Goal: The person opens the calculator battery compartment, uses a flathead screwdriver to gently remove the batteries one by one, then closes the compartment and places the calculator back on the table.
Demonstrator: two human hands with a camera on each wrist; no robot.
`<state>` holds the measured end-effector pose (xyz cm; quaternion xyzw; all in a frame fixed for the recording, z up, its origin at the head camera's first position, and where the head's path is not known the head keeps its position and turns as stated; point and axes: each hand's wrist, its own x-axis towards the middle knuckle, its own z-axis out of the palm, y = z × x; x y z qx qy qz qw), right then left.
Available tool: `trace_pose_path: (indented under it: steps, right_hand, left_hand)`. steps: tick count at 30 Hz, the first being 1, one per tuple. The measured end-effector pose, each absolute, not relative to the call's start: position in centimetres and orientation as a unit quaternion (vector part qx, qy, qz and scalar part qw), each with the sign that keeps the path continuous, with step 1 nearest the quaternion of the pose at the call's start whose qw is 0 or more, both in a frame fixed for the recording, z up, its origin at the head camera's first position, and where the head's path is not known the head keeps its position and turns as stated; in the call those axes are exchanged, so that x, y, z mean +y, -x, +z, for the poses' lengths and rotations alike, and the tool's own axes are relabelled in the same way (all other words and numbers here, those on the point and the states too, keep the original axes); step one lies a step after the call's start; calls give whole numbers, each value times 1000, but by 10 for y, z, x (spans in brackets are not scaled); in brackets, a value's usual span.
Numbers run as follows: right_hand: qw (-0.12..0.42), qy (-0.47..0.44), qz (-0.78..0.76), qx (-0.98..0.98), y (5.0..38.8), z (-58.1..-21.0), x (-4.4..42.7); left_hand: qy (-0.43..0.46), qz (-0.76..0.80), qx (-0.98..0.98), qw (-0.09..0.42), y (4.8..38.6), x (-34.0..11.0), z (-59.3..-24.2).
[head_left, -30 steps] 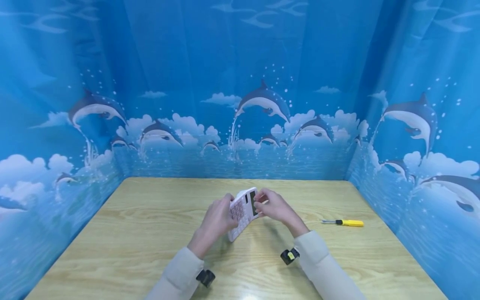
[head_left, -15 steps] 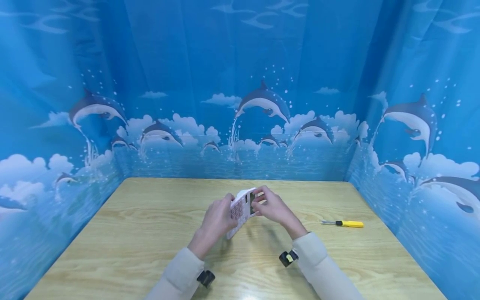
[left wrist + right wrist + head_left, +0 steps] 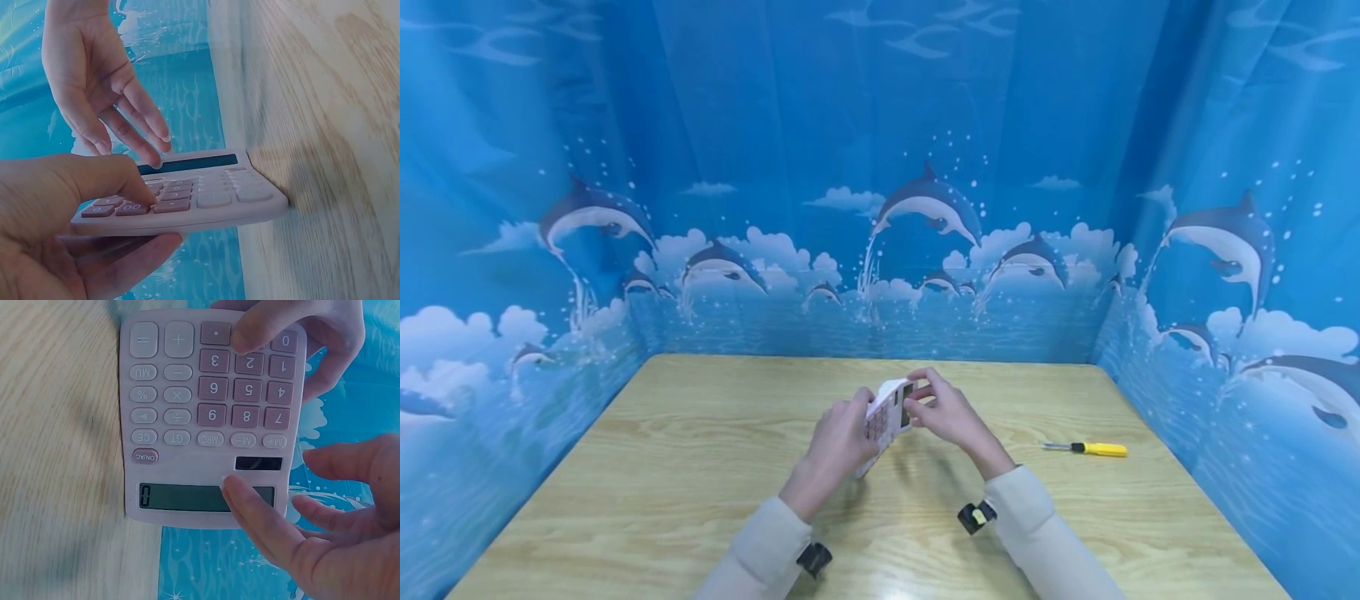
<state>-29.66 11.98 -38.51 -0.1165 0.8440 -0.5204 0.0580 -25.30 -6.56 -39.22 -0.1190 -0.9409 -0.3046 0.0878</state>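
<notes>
A pale pink calculator (image 3: pixel 887 417) is held up on a slant above the table, keys and display towards the right hand. My left hand (image 3: pixel 838 437) grips its lower end, thumb over the dark pink number keys and fingers behind, as the left wrist view shows. My right hand (image 3: pixel 951 415) is by the display end with its fingers loosely bent and spread. In the right wrist view a fingertip lies over the display (image 3: pixel 181 497), which reads 0; whether it touches cannot be told. The calculator's back is hidden from the wrist views.
On the right of the wooden table (image 3: pixel 700 467) lies a screwdriver (image 3: pixel 1093 449) with a yellow and black handle. A blue dolphin-print curtain (image 3: pixel 820 167) stands round the back and sides. Both sleeves carry small black wrist cameras.
The right hand has shifted slightly up and left along the display end. The calculator has turned a little, so its face shows narrower. The left hand keeps its grip; the screwdriver stays put.
</notes>
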Motion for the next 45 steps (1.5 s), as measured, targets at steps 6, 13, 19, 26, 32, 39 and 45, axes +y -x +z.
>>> trace_pose_path:
  steps: [6,13,19,26,32,39,45]
  right_hand:
    - [53,112,-507,853,297,-386,120]
    - [31,120,-481,868,297,-386,122]
    - [22,121,-473,872,298,-388,124]
    - [32,119,-489,863,302,-391,126]
    - [43,102,-500,859,304,-391,127]
    - [55,87,-523,846,304,-391,130]
    - [62,70,-530,843,306,-392,131]
  left_hand:
    - [137,-283,-943,112,251,-64,-394]
    - [160,-244,-944,152,251,-61,-397]
    - [182,-223,-946,152,251,-61,-397]
    - [203,-217,-942,154,251,-60,-399]
    - [210,-204,-942,161,250,-58,-401]
    - [220,-202,-942,155,247,-57,-401]
    - [218,-207,-945,128,246,-55,-400]
